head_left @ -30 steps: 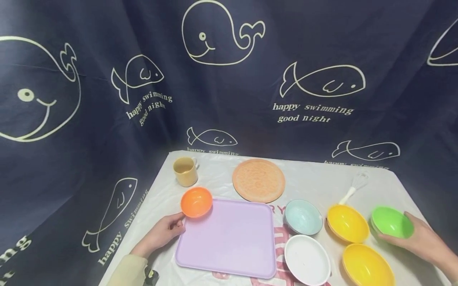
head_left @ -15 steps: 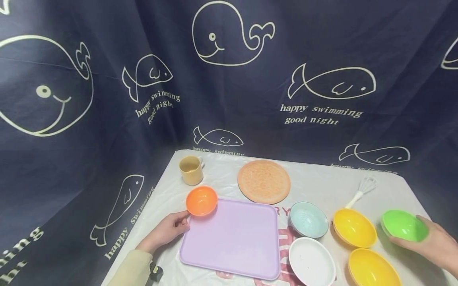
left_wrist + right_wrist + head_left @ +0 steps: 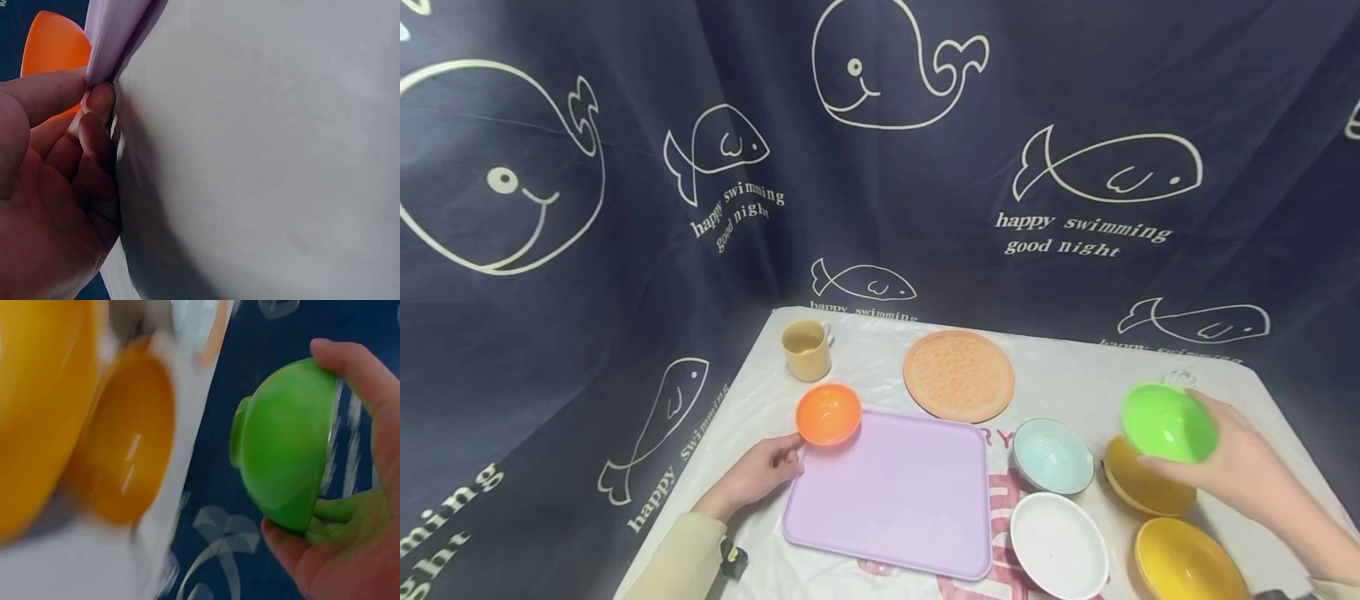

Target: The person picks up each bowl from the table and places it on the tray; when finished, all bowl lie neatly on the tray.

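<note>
Green bowl (image 3: 1165,423) was up off the desk (image 3: 868,346) at the right of the frame, right hand (image 3: 1232,458) curled round it, thumb and fingers on opposite sides of the rim. Looked like light, stiff plastic, maybe slick, so the rim seemed the spot to grab. Saw nothing inside it, the white bowl (image 3: 1058,546) or the orange bowl (image 3: 829,414). Left hand (image 3: 760,473), lower left, was pinching the purple tray (image 3: 895,500) by its edge.

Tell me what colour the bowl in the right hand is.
The bowl is green, clearest in the right wrist view.
</note>
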The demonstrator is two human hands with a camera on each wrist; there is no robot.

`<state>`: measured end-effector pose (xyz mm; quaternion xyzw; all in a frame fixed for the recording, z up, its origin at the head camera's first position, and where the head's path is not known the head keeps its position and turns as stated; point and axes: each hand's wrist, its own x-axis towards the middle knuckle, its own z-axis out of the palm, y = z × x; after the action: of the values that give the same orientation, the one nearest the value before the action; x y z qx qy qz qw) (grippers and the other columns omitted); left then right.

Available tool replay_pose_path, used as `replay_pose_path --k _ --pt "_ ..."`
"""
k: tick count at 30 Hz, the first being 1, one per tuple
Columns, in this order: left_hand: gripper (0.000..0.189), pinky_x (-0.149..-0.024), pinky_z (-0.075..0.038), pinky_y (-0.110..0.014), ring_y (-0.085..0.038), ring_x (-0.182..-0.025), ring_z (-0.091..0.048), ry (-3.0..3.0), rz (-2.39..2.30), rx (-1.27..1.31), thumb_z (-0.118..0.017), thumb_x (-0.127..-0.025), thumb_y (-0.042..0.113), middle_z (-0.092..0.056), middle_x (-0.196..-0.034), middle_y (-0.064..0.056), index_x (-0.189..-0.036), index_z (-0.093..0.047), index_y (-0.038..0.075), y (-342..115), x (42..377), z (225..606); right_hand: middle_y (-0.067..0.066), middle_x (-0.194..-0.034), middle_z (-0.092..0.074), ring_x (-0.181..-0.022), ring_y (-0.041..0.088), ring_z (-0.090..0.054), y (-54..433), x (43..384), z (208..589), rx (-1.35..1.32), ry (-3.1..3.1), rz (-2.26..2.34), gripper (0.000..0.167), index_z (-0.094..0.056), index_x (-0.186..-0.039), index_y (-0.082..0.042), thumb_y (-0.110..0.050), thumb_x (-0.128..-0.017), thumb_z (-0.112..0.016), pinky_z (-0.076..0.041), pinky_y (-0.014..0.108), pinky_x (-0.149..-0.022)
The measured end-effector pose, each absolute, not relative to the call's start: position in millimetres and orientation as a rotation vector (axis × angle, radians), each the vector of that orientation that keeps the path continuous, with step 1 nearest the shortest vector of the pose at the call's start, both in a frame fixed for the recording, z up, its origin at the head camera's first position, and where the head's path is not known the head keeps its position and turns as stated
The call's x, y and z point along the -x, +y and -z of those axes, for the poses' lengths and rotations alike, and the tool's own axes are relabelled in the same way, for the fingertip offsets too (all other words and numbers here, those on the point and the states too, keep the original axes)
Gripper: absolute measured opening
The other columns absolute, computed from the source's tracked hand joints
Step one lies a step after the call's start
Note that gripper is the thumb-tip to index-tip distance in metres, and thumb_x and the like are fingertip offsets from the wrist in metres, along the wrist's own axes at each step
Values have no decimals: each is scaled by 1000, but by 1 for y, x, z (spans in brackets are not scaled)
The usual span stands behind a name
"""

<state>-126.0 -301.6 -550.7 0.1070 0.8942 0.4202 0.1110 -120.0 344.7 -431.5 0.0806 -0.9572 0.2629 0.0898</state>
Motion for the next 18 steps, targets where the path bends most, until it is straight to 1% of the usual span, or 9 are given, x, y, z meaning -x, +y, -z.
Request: replay_pose_path --k 1,2,3,6,10,12,15,18 --pt "55 -80 -46 -31 -11 -76 -57 2628 -1231 -316 -72 -97 15 -61 -81 7 -150 -57 6 -302 126 551 41 -133 -49 -111 49 -51 327 120 429 -263 -2848 -804 115 -39 -149 13 -35 -64 -100 -46 63 -82" --pt "55 -80 -46 -31 -11 -76 -56 2628 -1230 -315 -72 -97 15 -61 -81 7 -149 -57 6 -302 126 551 42 -136 -46 -113 54 -50 309 120 426 -281 -2853 -821 119 -36 -150 15 -35 -63 -100 -44 70 -82" --pt "55 -79 -46 -31 -11 -76 -56 2627 -1229 -308 -72 -97 14 -60 -81 6 -149 -57 6 -302 127 551 42 -137 -45 -114 57 -49 292 121 425 -311 -2852 -841 121 -35 -150 15 -37 -63 -100 -43 75 -84" --pt "55 -78 -45 -31 -12 -76 -56 2619 -1226 -292 -72 -97 14 -60 -81 6 -149 -57 6 -301 128 552 38 -140 -47 -118 54 -52 244 121 423 -435 -2844 -907 122 -38 -150 13 -43 -61 -101 -45 74 -89" --pt "55 -77 -45 -30 -13 -75 -56 2606 -1233 -294 -72 -97 15 -60 -82 5 -149 -57 6 -301 128 552 28 -141 -52 -118 44 -58 185 119 429 -597 -2838 -1009 118 -44 -150 5 -48 -60 -100 -51 66 -90" --pt "55 -76 -46 -30 -13 -75 -56 2599 -1244 -294 -73 -97 15 -61 -82 5 -149 -57 5 -301 128 552 23 -140 -55 -115 38 -61 157 115 436 -641 -2845 -1035 117 -47 -148 2 -47 -57 -101 -54 62 -88" --pt "56 -75 -46 -29 -13 -75 -56 2582 -1264 -284 -74 -96 16 -61 -81 4 -148 -58 4 -302 129 551 16 -140 -56 -114 31 -61 116 107 445 -705 -2896 -1043 118 -47 -150 -1 -46 -55 -100 -54 56 -90" --pt "56 -73 -45 -29 -14 -74 -55 2567 -1276 -274 -74 -95 15 -61 -81 3 -148 -58 3 -302 129 551 14 -140 -56 -119 29 -59 81 98 457 -814 -2916 -1063 118 -46 -149 3 -42 -54 -100 -52 53 -97"
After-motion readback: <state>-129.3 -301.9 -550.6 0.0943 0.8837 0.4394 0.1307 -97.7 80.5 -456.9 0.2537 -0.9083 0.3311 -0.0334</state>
